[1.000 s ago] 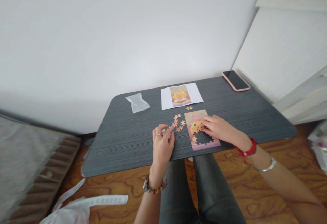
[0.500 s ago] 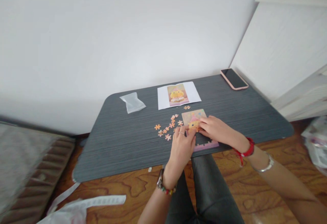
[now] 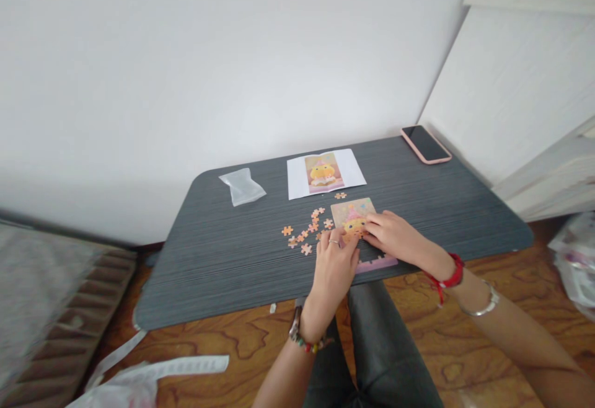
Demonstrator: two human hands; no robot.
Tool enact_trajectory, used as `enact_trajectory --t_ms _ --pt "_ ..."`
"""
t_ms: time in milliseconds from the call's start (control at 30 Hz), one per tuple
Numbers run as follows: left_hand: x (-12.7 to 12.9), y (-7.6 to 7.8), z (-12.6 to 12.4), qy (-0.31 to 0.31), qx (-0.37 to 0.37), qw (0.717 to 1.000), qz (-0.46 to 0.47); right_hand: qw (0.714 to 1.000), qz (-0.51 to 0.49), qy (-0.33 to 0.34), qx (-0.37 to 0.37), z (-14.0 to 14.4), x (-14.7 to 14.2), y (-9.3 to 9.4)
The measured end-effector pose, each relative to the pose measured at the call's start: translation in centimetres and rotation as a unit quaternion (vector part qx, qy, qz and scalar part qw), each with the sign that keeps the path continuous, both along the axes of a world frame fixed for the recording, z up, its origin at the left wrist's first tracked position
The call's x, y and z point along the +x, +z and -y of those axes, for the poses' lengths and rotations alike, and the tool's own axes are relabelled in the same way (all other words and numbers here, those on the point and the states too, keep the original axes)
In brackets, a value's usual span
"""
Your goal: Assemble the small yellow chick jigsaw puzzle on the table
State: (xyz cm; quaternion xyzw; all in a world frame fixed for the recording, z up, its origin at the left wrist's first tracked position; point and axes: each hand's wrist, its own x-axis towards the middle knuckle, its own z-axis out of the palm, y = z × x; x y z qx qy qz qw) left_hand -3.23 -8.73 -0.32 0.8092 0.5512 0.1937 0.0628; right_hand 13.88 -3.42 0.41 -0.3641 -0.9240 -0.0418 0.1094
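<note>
A partly joined jigsaw puzzle (image 3: pixel 346 209) lies near the table's front edge, showing a yellow character with a pink hat. Along its bottom runs a pink border strip (image 3: pixel 379 263), with dark table surface visible above it. My left hand (image 3: pixel 333 265) rests at the puzzle's left side, its fingers bent and touching the edge. On the right side, my right hand (image 3: pixel 395 234) has its fingers closed together against the puzzle's middle. Whatever small piece sits under either set of fingertips is hidden. Several loose puzzle pieces (image 3: pixel 305 249) lie scattered left of the puzzle.
Behind the puzzle lies a folded reference sheet (image 3: pixel 297 178) with the same picture. Two joined pieces (image 3: pixel 341 196) sit between them. A translucent bag (image 3: pixel 242 187) is at the back left, and a phone (image 3: pixel 425 144) at the back right. The wall borders the dark table (image 3: pixel 223 259).
My right hand has shifted slightly right, uncovering more of the yellow character's face. My left hand has moved a little to the right along the puzzle's edge.
</note>
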Motion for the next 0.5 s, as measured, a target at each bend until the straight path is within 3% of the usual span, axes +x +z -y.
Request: enact_trajectory --t_ms 500 --pt "0.05 -0.01 0.00 0.009 -0.015 1.000 -0.014 1.000 0.009 -0.013 0.002 0.05 0.35 -0.20"
